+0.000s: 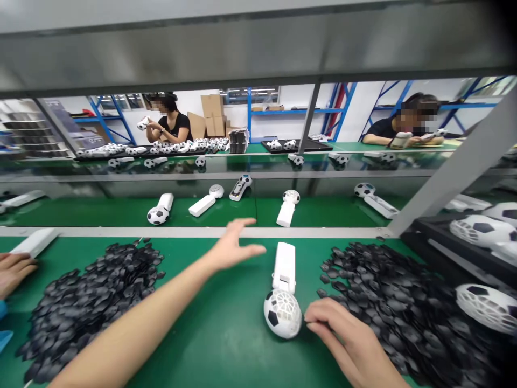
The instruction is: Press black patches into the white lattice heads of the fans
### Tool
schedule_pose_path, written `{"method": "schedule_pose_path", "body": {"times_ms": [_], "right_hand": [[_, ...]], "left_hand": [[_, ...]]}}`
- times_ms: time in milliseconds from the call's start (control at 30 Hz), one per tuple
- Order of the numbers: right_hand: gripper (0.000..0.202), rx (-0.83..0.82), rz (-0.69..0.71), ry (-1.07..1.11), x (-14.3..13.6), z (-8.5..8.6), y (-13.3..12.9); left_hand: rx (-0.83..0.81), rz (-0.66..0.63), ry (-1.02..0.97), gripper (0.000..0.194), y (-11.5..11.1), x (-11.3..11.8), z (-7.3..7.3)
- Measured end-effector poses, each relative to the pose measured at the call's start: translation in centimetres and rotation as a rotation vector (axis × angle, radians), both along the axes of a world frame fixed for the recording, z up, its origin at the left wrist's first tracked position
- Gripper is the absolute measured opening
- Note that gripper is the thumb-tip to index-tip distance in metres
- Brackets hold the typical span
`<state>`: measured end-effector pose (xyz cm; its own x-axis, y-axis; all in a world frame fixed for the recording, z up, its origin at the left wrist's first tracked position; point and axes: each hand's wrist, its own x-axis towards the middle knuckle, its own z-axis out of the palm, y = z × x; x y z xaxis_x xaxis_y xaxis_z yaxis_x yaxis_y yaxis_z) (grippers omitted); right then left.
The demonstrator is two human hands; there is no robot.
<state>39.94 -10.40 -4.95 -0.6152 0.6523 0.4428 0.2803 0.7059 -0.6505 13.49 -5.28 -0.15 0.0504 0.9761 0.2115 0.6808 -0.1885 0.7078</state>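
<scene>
A white handheld fan with a football-patterned head [283, 313] lies on the green worktop in front of me, its white handle [285, 264] pointing away. A few black patches show on its grille-like head. My left hand [234, 245] reaches over the worktop left of the handle, thumb and fingers spread, holding nothing. Close by the right side of the ball head is my right hand [343, 328], its thumb and fingertips pinched together. Whatever the pinch holds is hidden or too small to name. Right of that hand spreads a pile of small black pieces [388, 291].
Another black pile [97, 285] lies on the left, near a co-worker's hand [16, 269] on a white handle. Several fans lie on the green belt [186, 218] beyond a metal rail [121, 232]. Fans sit in a black tray [440, 253] at right. Two people work opposite.
</scene>
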Motion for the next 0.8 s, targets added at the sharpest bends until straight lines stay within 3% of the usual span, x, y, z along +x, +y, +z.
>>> {"method": "schedule_pose_path", "body": {"times_ms": [67, 133, 200, 300, 367, 467, 600, 800], "right_hand": [[0.013, -0.018, -0.035, 0.021, 0.2, 0.1, 0.2], [0.011, -0.057, -0.090, 0.043, 0.4, 0.4, 0.2], [0.006, -0.128, -0.145, 0.065, 0.5, 0.9, 0.2], [0.008, -0.236, -0.142, 0.087, 0.3, 1.3, 0.3], [0.007, -0.283, -0.110, 0.079, 0.0, 1.3, 0.4], [0.005, -0.335, -0.071, 0.042, -0.5, 1.1, 0.2], [0.006, -0.344, -0.046, 0.066, -1.3, 1.0, 0.0], [0.012, -0.445, -0.041, 0.131, -2.1, 1.0, 0.0]], "left_hand": [[0.031, 0.162, 0.025, 0.061, 2.7, -1.9, 0.7], [0.017, 0.171, 0.012, 0.056, 3.7, -2.0, 0.8], [-0.045, 0.043, -0.011, 0.054, 2.5, -0.5, 0.5], [-0.174, -0.252, 0.020, 0.070, -1.9, 2.9, -0.1], [-0.237, -0.336, 0.059, 0.079, -4.9, 4.6, -0.6], [-0.277, -0.323, 0.053, 0.073, -7.2, 6.0, -2.1], [-0.236, -0.295, -0.043, 0.060, -7.2, 6.5, -3.7], [-0.154, -0.353, -0.086, 0.048, -7.1, 6.9, -3.9]]}}
